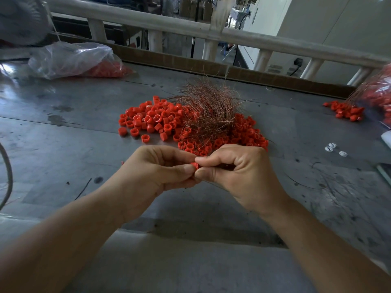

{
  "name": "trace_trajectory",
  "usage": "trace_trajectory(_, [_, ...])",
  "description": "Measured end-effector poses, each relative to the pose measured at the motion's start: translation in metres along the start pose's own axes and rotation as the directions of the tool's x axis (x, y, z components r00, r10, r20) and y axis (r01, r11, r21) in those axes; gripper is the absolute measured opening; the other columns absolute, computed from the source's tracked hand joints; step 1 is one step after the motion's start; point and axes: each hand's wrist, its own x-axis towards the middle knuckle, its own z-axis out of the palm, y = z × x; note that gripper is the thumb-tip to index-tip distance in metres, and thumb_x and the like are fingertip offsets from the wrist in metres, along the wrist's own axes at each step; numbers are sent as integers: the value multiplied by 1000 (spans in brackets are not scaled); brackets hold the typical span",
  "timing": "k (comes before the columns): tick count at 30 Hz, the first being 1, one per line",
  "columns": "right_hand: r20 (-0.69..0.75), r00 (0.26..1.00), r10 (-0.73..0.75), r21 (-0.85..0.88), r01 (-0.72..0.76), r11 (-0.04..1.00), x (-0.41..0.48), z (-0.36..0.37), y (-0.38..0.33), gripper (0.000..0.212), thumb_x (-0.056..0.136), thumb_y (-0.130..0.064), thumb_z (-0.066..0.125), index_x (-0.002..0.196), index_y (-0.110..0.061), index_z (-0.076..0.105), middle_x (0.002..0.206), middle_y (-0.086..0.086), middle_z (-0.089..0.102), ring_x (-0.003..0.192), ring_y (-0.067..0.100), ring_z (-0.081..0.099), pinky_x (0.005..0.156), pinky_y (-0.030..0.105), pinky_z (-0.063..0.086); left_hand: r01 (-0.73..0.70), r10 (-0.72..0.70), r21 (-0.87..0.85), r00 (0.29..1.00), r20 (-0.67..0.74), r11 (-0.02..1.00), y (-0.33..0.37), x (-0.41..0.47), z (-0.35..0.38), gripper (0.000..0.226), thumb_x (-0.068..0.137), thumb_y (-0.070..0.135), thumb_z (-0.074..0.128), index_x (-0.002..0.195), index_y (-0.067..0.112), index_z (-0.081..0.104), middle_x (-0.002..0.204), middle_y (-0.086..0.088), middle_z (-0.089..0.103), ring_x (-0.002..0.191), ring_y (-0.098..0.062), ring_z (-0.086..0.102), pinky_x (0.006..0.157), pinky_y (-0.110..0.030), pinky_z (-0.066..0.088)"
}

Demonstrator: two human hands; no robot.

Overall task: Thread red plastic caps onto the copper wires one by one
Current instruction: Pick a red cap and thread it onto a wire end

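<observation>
One red cap point(194, 165): pinched between curled fingers point(179, 154) of left hand point(156, 168) and right hand point(234, 172), above bench point(63, 134). Wire in the pinch: possibly, too thin to tell. Loose caps point(152, 121) and copper wires point(208, 111): heaped on bench just beyond. Plastic bag point(69, 58) of caps: far left.
</observation>
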Motion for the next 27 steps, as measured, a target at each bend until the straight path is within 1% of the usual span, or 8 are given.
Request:
trace_trajectory(4, [41, 995, 89, 141, -94, 986, 1, -3, -1, 23, 60, -24, 73, 83, -21, 71, 67, -13, 65, 69, 3, 65, 66, 16, 52, 20, -19, -47, 1000, 9, 999, 1, 0, -1, 35, 56, 4, 64, 91, 4, 67, 73, -16, 69, 65, -21, 69, 56, -20, 54])
trace_trajectory(6, [128, 981, 145, 189, -168, 967, 3, -6, -1, 31, 60, -28, 70, 91, -31, 67, 69, -11, 63, 71, 6, 63, 70, 23, 54, 30, -29, -42, 999, 40, 999, 2, 0, -2, 42, 57, 4, 64, 99, 6, 63, 74, -18, 69, 66, -22, 69, 56, -22, 54])
trace_trajectory(9, [262, 957, 123, 60, -143, 988, 5, -9, -2, 34, 65, -32, 66, 100, -30, 66, 78, -10, 58, 80, 3, 58, 76, 19, 49, 40, -38, -31, 997, 67, 999, 3, -1, -2, 50, 57, 4, 64, 107, 9, 59, 73, -17, 69, 64, -22, 69, 54, -21, 53])
trace_trajectory(14, [253, 966, 46, -4, -47, 999, 5, -8, -5, 13, 75, -20, 68, 85, -12, 67, 79, -13, 50, 74, -4, 49, 68, 9, 38, -71, 68, 41, 995, 80, 997, 3, -4, 2, 55, 60, 22, 70, 113, 13, 55, 73, -16, 70, 67, -26, 69, 57, -23, 54])
trace_trajectory(17, [254, 967, 19, -88, 4, 996, 3, -6, -7, 7, 77, -8, 67, 83, -7, 64, 80, -14, 48, 73, -1, 49, 65, 13, 41, -189, 178, 201, 981, 71, 961, 1, -5, 7, 60, 55, 26, 72, 112, 23, 53, 72, -19, 68, 64, -24, 68, 59, -24, 55])
trace_trajectory(23, [219, 976, -16, -247, 71, 967, -3, 3, -11, 13, 74, -13, 54, 84, -9, 61, 77, -21, 40, 70, 3, 46, 62, 20, 43, -224, 209, 191, 973, 93, 956, -3, -8, 9, 60, 57, 15, 66, 115, 24, 49, 65, -10, 68, 57, -17, 65, 58, -23, 55])
trace_trajectory(25, [236, 972, 10, -194, 37, 980, -3, 2, -11, 10, 77, -17, 55, 83, -12, 61, 77, -20, 42, 70, 1, 47, 63, 18, 43, -213, 198, 163, 975, 103, 963, -1, -9, 7, 58, 60, 20, 68, 116, 23, 51, 69, -13, 69, 60, -18, 66, 57, -23, 54])
trace_trajectory(27, [282, 955, 87, -5, -89, 996, 0, -1, -12, 5, 78, -23, 57, 79, -19, 59, 77, -16, 48, 71, -1, 50, 65, 16, 43, -182, 167, 92, 974, 151, 979, 2, -10, 4, 53, 65, 32, 73, 115, 19, 61, 74, -16, 71, 65, -22, 69, 57, -23, 54])
